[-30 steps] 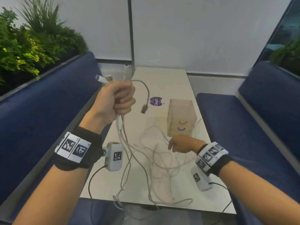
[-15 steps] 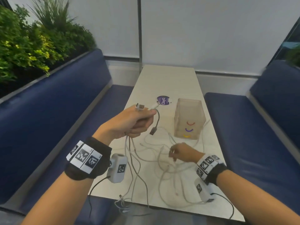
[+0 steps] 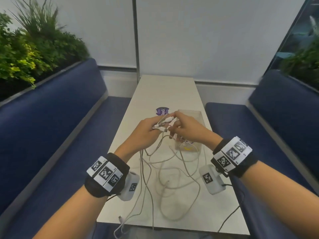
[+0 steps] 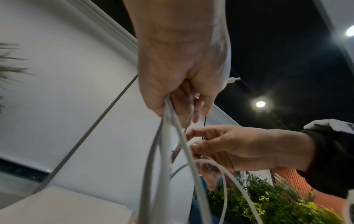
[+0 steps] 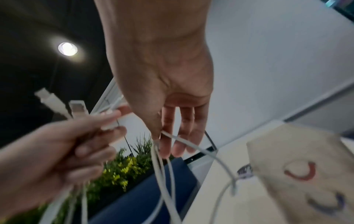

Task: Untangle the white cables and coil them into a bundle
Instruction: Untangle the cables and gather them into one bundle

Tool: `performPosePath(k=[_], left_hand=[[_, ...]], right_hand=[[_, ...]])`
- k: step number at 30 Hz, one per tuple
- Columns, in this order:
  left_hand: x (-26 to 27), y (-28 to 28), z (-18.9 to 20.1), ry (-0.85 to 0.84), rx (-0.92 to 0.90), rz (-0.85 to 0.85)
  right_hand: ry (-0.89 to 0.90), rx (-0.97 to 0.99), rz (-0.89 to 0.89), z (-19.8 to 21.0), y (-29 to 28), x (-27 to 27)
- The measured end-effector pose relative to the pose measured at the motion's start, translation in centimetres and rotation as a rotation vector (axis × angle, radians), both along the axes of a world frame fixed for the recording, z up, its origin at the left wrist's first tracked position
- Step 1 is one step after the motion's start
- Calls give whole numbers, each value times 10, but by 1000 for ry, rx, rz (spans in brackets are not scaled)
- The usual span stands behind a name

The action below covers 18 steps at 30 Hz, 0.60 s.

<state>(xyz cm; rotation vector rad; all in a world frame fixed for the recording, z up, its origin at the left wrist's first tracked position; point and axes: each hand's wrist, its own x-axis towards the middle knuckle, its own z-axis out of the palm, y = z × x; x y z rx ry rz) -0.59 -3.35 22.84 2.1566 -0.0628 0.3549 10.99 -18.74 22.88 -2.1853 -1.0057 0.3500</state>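
A tangle of white cables (image 3: 172, 178) lies on the long pale table (image 3: 165, 90), with strands rising to both hands. My left hand (image 3: 148, 130) grips several cable ends in its curled fingers, and their connectors (image 3: 160, 125) stick out to the right. My right hand (image 3: 183, 128) meets it just above the table and pinches one cable end between thumb and forefinger. The left wrist view shows the left hand (image 4: 184, 91) closed round the strands (image 4: 168, 136). In the right wrist view the right hand (image 5: 166, 106) pinches a strand (image 5: 184, 141), its other fingers straight.
A translucent box (image 3: 189, 116) with coloured arcs stands right behind the hands, next to a purple sticker (image 3: 161, 111). Blue benches (image 3: 51, 135) flank the table on both sides. A cable end (image 3: 120, 221) hangs over the near table edge.
My left hand came down from high on the left to the table's middle, still gripping the cable ends. My right hand left the tangle and rose to meet it.
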Motion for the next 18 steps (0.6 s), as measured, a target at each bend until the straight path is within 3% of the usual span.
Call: performPosePath(k=[2,4,8,11,13,16,18], left_hand=[[3,3,-1,15,-13,-4],[3,7,0,52,-2,-26],[-3,6,5,66,-65,-26],[-6,3,8,48,-121,-22],[-7,-1,10,35,-159,-26],[-8,-7,10,-10,-232,15],[-7,-11,10,-51,-267,57]], right_hand=[[-380,-230,83,-7,-5,6],[-564,-391,149,-9,-9,8],[-495,16,40,-11,-17,14],[-449,-41,39,-8,-19,13],[-260,-43,33,-7,-19,10],[418,94,-60,8,-13,1],[729,125,32,19,-11,-5]])
